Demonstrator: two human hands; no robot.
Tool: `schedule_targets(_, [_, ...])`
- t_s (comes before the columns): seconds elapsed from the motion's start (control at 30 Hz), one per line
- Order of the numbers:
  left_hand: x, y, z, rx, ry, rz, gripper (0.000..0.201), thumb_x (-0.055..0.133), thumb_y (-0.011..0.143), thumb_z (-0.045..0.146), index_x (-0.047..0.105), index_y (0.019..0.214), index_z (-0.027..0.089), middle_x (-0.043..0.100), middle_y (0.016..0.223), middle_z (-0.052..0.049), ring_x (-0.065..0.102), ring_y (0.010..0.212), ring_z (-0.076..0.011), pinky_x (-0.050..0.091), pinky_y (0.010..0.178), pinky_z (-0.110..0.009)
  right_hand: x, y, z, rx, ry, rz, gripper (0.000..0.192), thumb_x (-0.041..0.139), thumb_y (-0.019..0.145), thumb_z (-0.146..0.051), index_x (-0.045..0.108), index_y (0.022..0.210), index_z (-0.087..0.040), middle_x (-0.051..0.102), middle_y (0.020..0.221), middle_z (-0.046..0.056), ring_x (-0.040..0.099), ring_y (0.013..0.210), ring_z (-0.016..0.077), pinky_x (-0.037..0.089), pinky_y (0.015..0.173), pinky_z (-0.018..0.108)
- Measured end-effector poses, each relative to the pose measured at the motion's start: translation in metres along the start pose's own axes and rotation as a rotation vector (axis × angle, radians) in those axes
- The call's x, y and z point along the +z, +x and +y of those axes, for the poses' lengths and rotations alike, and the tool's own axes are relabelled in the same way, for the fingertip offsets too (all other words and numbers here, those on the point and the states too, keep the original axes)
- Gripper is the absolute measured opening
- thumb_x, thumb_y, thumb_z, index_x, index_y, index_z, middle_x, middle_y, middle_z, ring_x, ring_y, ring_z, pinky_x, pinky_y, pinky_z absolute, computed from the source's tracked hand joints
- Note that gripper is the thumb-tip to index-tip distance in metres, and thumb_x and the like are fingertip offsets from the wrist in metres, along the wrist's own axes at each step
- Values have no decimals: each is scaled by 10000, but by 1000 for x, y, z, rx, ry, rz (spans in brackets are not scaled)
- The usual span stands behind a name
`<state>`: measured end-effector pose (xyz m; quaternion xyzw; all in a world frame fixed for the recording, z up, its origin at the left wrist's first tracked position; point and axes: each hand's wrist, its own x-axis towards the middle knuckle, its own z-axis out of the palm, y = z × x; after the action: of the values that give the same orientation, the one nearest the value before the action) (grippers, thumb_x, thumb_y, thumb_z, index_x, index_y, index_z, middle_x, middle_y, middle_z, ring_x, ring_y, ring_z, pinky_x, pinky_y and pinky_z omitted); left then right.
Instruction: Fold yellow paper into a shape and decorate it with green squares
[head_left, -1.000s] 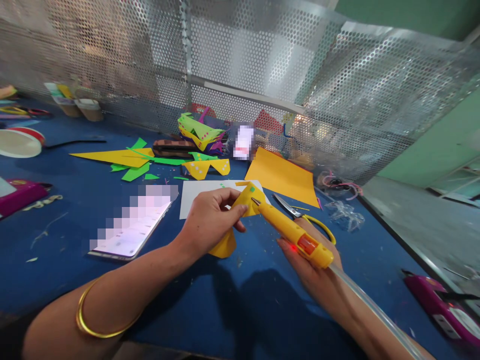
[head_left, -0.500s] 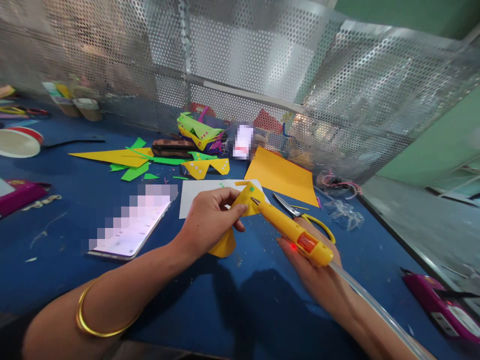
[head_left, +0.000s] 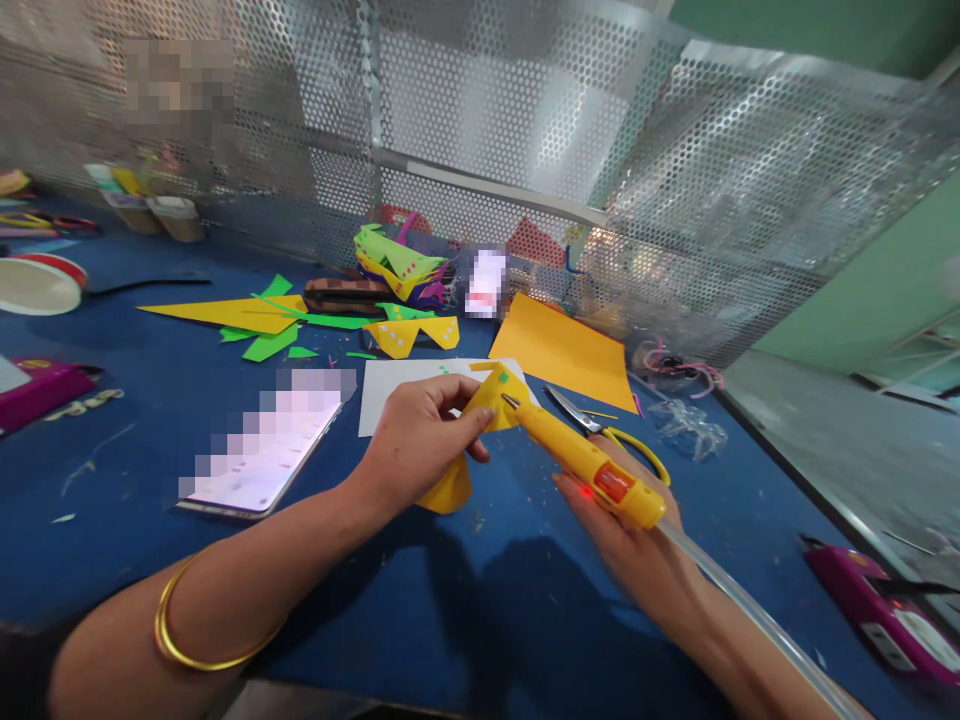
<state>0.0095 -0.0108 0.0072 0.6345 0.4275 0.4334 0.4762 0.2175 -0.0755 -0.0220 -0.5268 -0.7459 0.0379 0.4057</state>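
Observation:
Pinched between the thumb and fingers of my left hand (head_left: 427, 435) is a yellow paper cutout (head_left: 504, 408) with a small green square near its top corner. Part of the cutout hangs below the hand, and my fingers hide its middle. My right hand (head_left: 622, 520) is wrapped round a yellow hot glue gun (head_left: 585, 455), with a clear glue stick (head_left: 750, 595) running out of its back. The gun's metal nozzle is at the face of the cutout; whether it touches I cannot tell. Under the cutout lies a white sheet (head_left: 375, 400) with tiny green squares.
Scissors (head_left: 585, 415) with yellow handles lie beside the glue gun. Behind are an orange sheet (head_left: 570, 350), a yellow paper mask (head_left: 412, 335) and green scraps (head_left: 271, 343). A phone (head_left: 255, 460) lies left, a magenta power strip (head_left: 877, 610) right. A perforated metal screen (head_left: 480, 120) borders the blue table.

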Motion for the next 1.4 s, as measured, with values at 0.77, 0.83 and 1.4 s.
schedule_targets(0.77, [0,0,2,-15,-6,4,123,666,801,265,716,874,180,706,674,34,667,521,-108,493,576,-205,2,-3,4,48,-21,20,195,583,907,-416,567,813,-246,594,707,-6,561,593,152,383,440,251])
schedule_targets(0.83, [-1,0,2,-10,-1,7,123,665,801,267,715,869,178,707,674,32,668,522,-107,496,576,-204,2,-2,3,57,-17,31,197,586,901,-421,563,810,-248,590,709,-8,557,591,148,377,441,249])
schedule_targets(1.4, [0,1,2,-7,27,31,159,670,803,319,713,872,183,734,739,10,669,521,-115,518,586,-224,-2,2,-2,102,22,-8,243,581,902,-424,520,747,-248,547,636,-22,508,547,140,389,468,261])
